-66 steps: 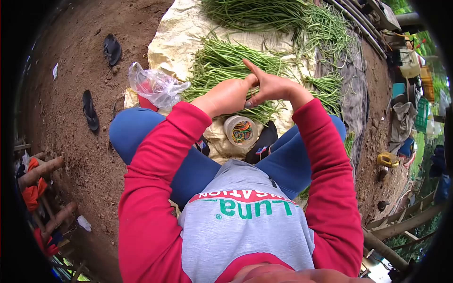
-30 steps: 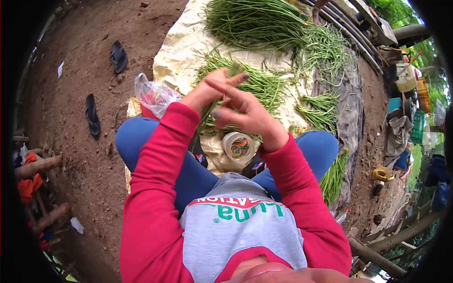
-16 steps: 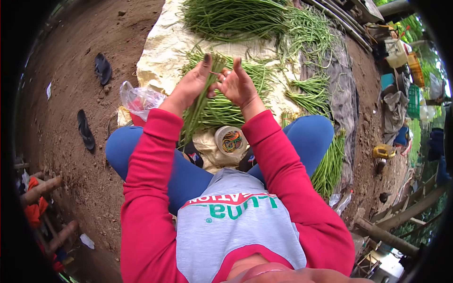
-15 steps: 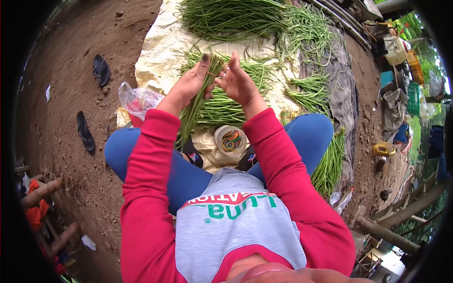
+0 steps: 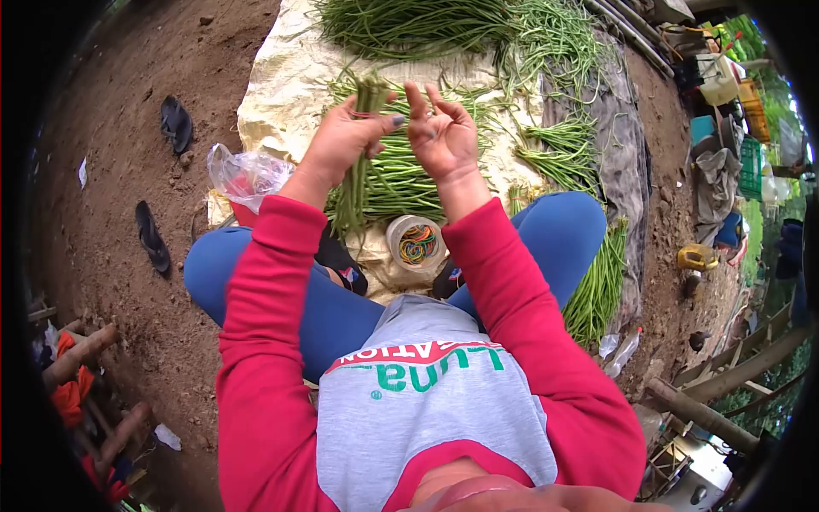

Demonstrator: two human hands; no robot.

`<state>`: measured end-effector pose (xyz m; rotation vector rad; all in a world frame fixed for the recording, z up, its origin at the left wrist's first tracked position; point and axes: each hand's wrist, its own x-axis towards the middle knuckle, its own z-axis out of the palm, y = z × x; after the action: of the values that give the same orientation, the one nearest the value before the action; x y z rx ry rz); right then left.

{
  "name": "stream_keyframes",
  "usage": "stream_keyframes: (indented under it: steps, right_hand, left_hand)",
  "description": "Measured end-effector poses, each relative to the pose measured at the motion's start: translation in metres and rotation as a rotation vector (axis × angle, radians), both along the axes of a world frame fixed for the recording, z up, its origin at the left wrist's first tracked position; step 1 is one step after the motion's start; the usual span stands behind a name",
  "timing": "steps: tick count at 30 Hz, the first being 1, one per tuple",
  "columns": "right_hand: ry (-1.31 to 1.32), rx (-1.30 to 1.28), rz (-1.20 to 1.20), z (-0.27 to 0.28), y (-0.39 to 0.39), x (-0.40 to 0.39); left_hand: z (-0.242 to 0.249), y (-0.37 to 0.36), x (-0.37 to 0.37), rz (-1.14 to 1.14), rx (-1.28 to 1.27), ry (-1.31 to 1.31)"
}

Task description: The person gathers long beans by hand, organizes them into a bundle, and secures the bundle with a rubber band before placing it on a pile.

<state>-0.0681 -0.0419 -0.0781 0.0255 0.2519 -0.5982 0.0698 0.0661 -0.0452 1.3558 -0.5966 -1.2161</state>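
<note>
My left hand (image 5: 339, 141) is wrapped round a bundle of long green beans (image 5: 351, 196). The bundle stands nearly upright in the view, and its long ends hang down past my wrist. A thin pinkish rubber band (image 5: 363, 113) goes round it near the top. Just to the right, my right hand (image 5: 445, 141) is raised with its fingers apart, and I see nothing in it. Below both hands lies a pile of loose long beans (image 5: 401, 175) on the pale sheet (image 5: 277, 111). A round tub (image 5: 392, 247) of coloured rubber bands sits between my feet.
A large heap of beans (image 5: 409, 30) lies at the far end, with smaller bunches (image 5: 563, 154) to the right. More beans (image 5: 597, 290) lie beside my right knee. A clear plastic bag (image 5: 247, 177) is on the left. Flip-flops (image 5: 177, 125) lie on the dirt.
The bundle has turned more upright in my left hand. My right hand has moved slightly away from it to the right, and its fingers have spread.
</note>
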Motion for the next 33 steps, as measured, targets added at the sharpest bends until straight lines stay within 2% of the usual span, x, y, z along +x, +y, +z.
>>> stream_keyframes:
  steps: [1, 3, 4, 7, 8, 9, 11, 13, 15, 17, 18, 19, 21, 22, 23, 25, 27, 29, 30, 31, 32, 33]
  right_hand:
    - [-0.002, 0.002, -0.002, -0.003, 0.000, 0.004]
    - [0.310, -0.331, -0.109, -0.014, 0.005, 0.019]
    - [0.313, -0.617, -0.122, -0.035, 0.006, 0.023]
    - [0.412, -0.704, -0.035, -0.044, 0.007, 0.029]
    - [0.253, -0.439, 0.001, -0.032, 0.005, 0.028]
    - [0.251, -0.435, -0.004, -0.020, 0.002, 0.024]
    - [0.053, -0.629, -0.020, 0.019, 0.003, 0.016]
    - [0.120, -0.719, -0.021, 0.055, 0.012, 0.007]
    - [0.430, -1.329, 0.253, 0.063, 0.009, 0.000]
    - [0.488, -1.283, 0.241, 0.058, 0.015, 0.001]
    - [0.505, -1.284, 0.221, 0.056, 0.016, -0.003]
    - [0.522, -1.281, 0.201, 0.055, 0.017, -0.006]
    - [0.620, -1.214, 0.197, 0.055, 0.018, -0.019]
    - [0.609, -1.228, 0.210, 0.050, 0.011, -0.031]
    - [0.726, -1.225, 0.283, 0.059, 0.009, -0.043]
    - [0.772, -1.239, 0.142, 0.068, 0.015, -0.056]
    - [0.797, -1.256, -0.023, 0.090, 0.013, -0.071]
    - [0.791, -1.293, -0.153, 0.122, 0.005, -0.091]
    - [0.886, -1.393, -0.225, 0.138, -0.003, -0.106]
    - [0.985, -1.478, -0.310, 0.149, -0.016, -0.126]
    - [0.932, -1.477, -0.460, 0.162, -0.025, -0.140]
    - [1.070, -1.540, -0.600, 0.182, -0.030, -0.153]
  left_hand:
    - [-0.001, 0.000, -0.005, -0.106, -0.119, 0.005]
    - [0.001, 0.002, -0.012, -0.181, -0.101, -0.025]
    - [0.000, 0.003, -0.011, -0.243, -0.087, 0.039]
    - [-0.001, 0.002, -0.006, -0.315, -0.156, 0.121]
    - [0.000, 0.003, -0.003, -0.294, -0.171, 0.240]
    - [0.000, 0.004, 0.001, -0.271, -0.185, 0.358]
    - [0.001, 0.004, 0.006, -0.268, -0.089, 0.341]
    - [0.011, 0.004, 0.002, -0.385, 0.158, 0.130]
    - [0.005, 0.005, -0.003, -0.387, 0.077, 0.199]
    - [-0.001, 0.003, -0.009, -0.471, 0.037, -0.107]
    - [-0.002, 0.001, -0.010, -0.469, 0.147, -0.071]
    - [0.006, 0.001, -0.014, -0.470, 0.145, -0.071]
    - [0.013, 0.003, -0.020, -0.420, 0.043, -0.137]
    - [0.007, 0.003, -0.014, -0.423, -0.035, -0.035]
    - [0.007, 0.005, -0.014, -0.425, -0.066, -0.105]
    - [0.012, 0.004, -0.026, -0.379, -0.177, 0.087]
    - [0.020, 0.002, -0.019, -0.466, -0.167, 0.013]
    - [0.034, 0.004, -0.016, -0.387, -0.375, -0.247]
    - [0.034, 0.008, -0.009, -0.279, -0.327, -0.296]
    - [0.036, 0.013, -0.001, -0.280, -0.327, -0.294]
    - [0.039, 0.019, 0.007, -0.134, -0.231, -0.338]
    - [0.043, 0.024, 0.015, 0.011, -0.135, -0.381]
